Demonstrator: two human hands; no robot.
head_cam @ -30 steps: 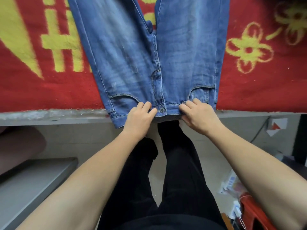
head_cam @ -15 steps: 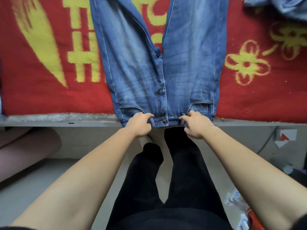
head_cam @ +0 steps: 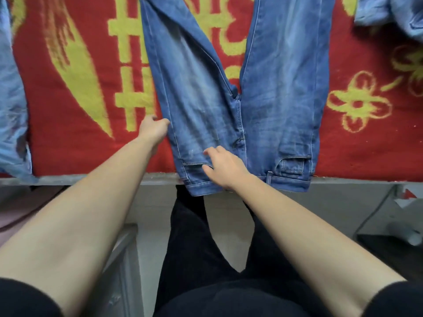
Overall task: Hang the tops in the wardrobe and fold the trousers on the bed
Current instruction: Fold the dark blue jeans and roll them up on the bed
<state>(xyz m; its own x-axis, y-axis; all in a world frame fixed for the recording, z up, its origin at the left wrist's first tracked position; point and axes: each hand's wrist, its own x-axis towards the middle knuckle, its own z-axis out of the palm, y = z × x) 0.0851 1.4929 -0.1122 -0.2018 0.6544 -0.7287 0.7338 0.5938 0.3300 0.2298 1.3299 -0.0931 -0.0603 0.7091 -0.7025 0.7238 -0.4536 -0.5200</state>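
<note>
Jeans (head_cam: 263,115) flat on the bed (head_cam: 91,180), spread over a red blanket (head_cam: 68,138) with yellow woven figures. Waistband at the near edge and slightly overhanging it, long axis straight away from the body, legs parting in a narrow V toward the far side. Left grip (head_cam: 153,131) at the outer seam of the leg on the left side, just touching the denim's edge, fingers curled out of sight; cannot tell whether pinching the seam or only resting against it. Right grip (head_cam: 225,169) crossed onto the left half of the waist, beside the front pocket, fingers loosely bent and spread on the cloth, holding nothing. Both on the same half, with the other half lying off to the right of either. Looks like the start of a lengthwise fold: near leg over the far one, across the fly line, left grip closer to the seam to be lifted. Faded denim, creased across the thighs, stiff at seams and waistband, probably limp elsewhere and prone to drag on the fuzzy blanket. Pale denim garment (head_cam: 11,106) at the left edge, second pale garment (head_cam: 393,17) at the far right corner, both apart from the jeans.
</note>
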